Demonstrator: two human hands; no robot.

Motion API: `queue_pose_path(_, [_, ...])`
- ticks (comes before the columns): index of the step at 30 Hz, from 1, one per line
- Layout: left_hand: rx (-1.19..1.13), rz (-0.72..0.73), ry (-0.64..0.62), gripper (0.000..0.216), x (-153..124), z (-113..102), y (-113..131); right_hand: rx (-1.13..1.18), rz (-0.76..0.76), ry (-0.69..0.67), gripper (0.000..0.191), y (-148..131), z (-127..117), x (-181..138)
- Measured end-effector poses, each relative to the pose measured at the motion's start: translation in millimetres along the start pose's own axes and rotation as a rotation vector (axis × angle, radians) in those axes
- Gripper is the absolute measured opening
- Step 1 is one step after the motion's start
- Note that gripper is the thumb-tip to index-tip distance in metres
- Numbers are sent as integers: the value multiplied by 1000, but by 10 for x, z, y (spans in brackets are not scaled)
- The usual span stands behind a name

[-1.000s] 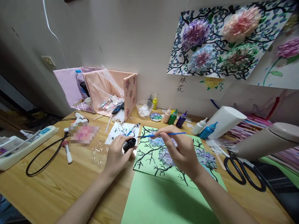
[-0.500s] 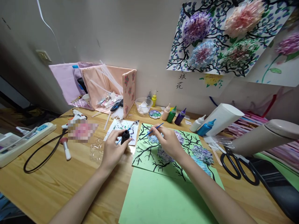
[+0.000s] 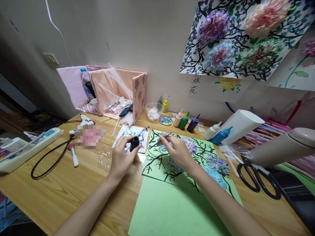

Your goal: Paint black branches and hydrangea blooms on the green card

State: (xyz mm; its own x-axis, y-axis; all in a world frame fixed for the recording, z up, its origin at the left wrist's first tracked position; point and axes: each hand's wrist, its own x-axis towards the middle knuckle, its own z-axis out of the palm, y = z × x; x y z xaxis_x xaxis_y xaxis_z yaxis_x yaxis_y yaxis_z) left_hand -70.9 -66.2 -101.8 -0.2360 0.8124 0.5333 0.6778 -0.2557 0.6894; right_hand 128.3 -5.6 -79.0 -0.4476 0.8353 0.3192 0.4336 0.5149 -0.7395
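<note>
Has a small black bottle (image 3: 135, 144) in the left hand (image 3: 121, 156), just before the paint-marked white paper (image 3: 128, 130), with its long axis near upright and open mouth facing up. Clasps it from the side between thumb and fingers. Farther right, holds a slim blue paintbrush (image 3: 167, 135) over the painted green sheet (image 3: 154, 157), slanting from upper right to lower left. Pinches its handle in the right hand (image 3: 178, 150), with thumb and fingertips together. Cannot tell about contact between brush and sheet.
</note>
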Motion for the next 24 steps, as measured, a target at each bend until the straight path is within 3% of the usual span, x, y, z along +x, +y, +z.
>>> queue_pose_path(17, [16, 6, -10, 24, 2, -6, 22, -80, -38, 60, 28, 22, -62, 27])
queue_pose_path(24, [16, 9, -14, 24, -3, 1, 25, -93, -66, 12, 28, 48, -7, 8])
